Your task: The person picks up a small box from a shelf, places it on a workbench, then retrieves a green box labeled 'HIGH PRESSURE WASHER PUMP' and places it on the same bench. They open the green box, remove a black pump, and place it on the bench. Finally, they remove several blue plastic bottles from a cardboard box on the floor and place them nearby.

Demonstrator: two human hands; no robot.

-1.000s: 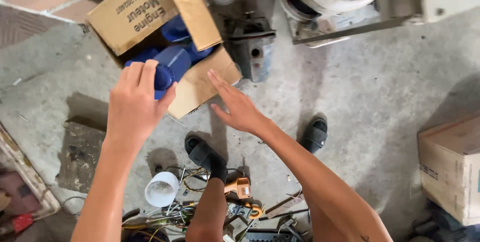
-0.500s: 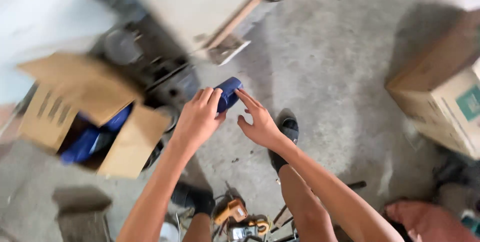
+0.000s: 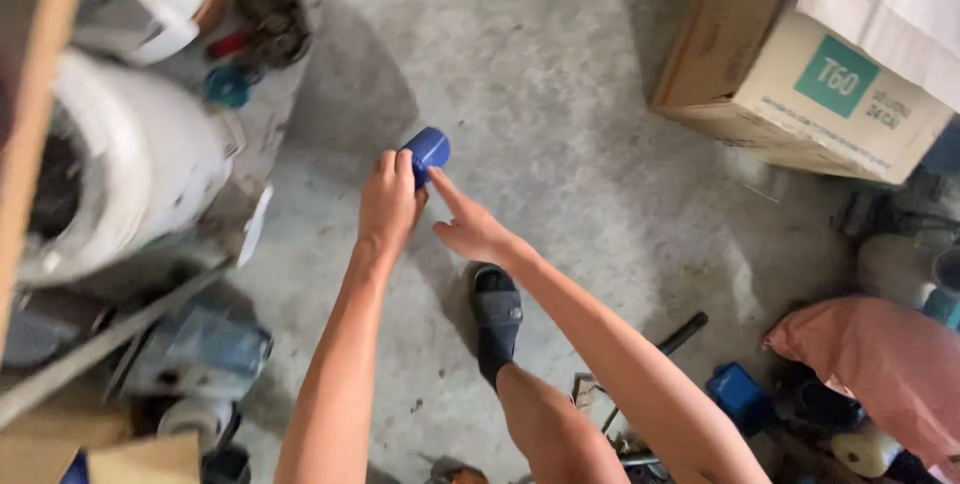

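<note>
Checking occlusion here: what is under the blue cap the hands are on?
Under the blue cap, bare concrete floor shows, in shadow. The left hand grips its lower end, the right hand touches it with a fingertip; the left fingers hide that end and its inside.

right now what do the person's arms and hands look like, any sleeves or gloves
Both arms are bare as far as the frame shows, with no sleeves in view. The left hand and right hand wear no gloves, and no rings, watch or wristband can be seen. Both forearms are slim and long.
</note>
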